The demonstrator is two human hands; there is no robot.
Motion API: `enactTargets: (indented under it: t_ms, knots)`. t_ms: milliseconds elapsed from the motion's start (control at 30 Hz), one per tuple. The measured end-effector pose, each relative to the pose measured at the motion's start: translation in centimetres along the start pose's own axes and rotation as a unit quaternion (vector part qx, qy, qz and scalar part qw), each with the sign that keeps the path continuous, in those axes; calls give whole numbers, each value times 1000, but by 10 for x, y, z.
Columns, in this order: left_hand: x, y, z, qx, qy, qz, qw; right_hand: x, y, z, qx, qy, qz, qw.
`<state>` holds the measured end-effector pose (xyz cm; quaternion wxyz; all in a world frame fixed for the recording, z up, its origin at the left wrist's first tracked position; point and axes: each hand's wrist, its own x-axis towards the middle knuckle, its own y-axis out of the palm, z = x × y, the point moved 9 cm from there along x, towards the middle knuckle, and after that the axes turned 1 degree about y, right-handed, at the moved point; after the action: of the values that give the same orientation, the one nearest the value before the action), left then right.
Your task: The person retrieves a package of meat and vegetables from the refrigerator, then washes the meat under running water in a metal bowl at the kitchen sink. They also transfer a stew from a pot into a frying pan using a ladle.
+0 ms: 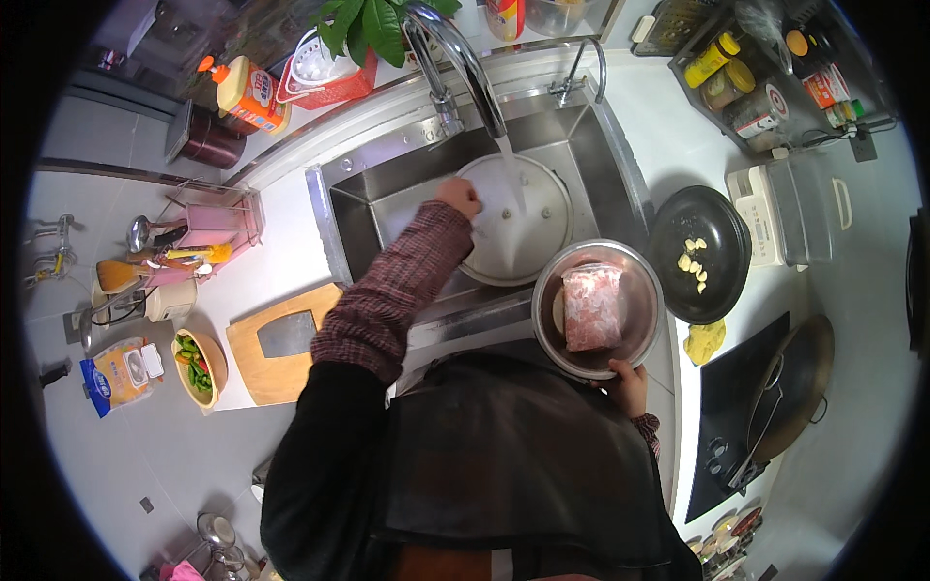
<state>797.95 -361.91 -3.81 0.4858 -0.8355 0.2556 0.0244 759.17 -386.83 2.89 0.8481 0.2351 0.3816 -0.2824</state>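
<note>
My right hand (pixel 626 388) grips the near rim of a stainless-steel bowl (pixel 541 305). A slab of raw, frosty-looking pink meat (pixel 592 309) lies in that bowl. The bowl is held over the near right edge of the steel sink (pixel 363 218). Over the sink, my left hand (pixel 459 197) is curled at the left rim of a round pale disc-like object (pixel 523 236) with small knobs on it. Whether its fingers hold anything is hidden. Water runs from the chrome faucet (pixel 487 94) onto the round object.
Right of the sink are a black pan (pixel 705 290) with several garlic cloves (pixel 690 263), a yellow cloth (pixel 705 343), and a wok (pixel 795 392) by the black cooktop (pixel 716 436). On the left lie a wooden cutting board (pixel 243 345), a cleaver blade (pixel 287 335), and a bowl of peppers (pixel 216 363).
</note>
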Motion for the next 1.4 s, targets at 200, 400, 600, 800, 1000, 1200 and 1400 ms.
enactTargets:
  t_ms: [200, 400, 600, 800, 1000, 1200, 1400]
  knots:
    - [51, -153, 66, 169, -41, -210, 962, 8, -1, 0, -89, -89, 15, 992]
    - [165, -208, 90, 289, 19, -269, 919, 0, 24, 16, -2, 1, 18, 1000]
    - [206, -199, 112, 293, 9, -285, 913, -5, 17, 15, 30, 4, -30, 999]
    - [155, -198, 159, 235, 34, -437, 867, 11, 30, 23, 11, 26, -2, 1000]
    - [46, -82, 112, -279, -187, -167, 927, 10, 40, 29, 10, 12, -9, 1000]
    - [-27, -12, 96, -448, -175, -128, 867, 16, 75, 63, -21, -49, 26, 998]
    - [-101, 29, 108, -457, -206, -97, 860, 39, 126, 86, -24, -37, 90, 995]
